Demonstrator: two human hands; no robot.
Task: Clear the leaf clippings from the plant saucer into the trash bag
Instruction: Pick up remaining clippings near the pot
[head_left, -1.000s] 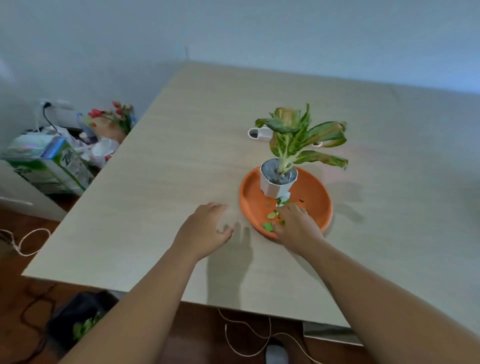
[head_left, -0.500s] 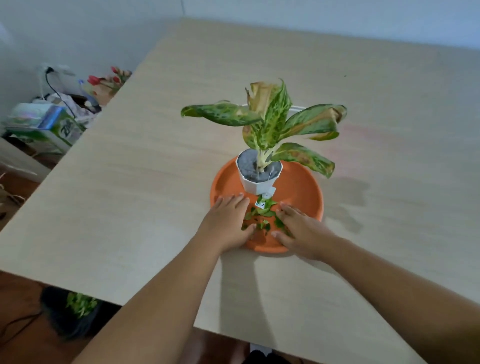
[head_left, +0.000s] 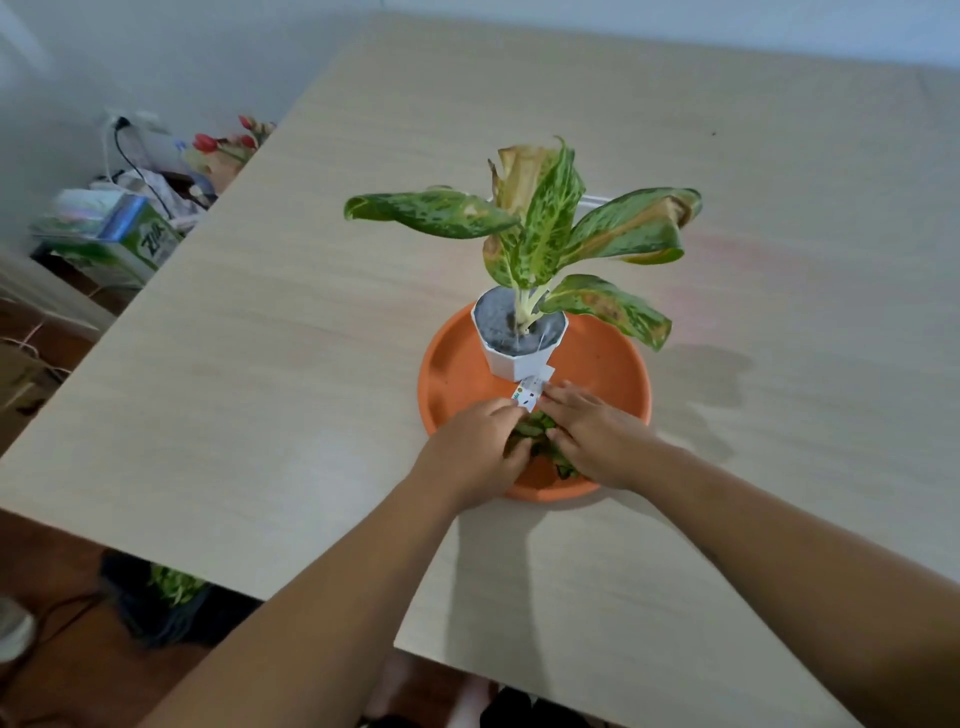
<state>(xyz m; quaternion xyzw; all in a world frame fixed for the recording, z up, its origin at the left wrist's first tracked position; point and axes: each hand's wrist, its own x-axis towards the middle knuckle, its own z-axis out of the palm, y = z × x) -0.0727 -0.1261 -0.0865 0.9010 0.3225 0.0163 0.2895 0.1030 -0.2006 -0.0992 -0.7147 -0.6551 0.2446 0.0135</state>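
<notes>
Leaf clippings (head_left: 537, 434) lie bunched on the near part of the orange saucer (head_left: 457, 369), directly between both hands. Left hand (head_left: 475, 449) and right hand (head_left: 592, 434) cup the pile, equally near. Half a second earlier the hands stood wider apart, clippings scattered. Trash bag (head_left: 156, 597) sits below the desk (head_left: 260, 364), down-left of the left hand.
</notes>
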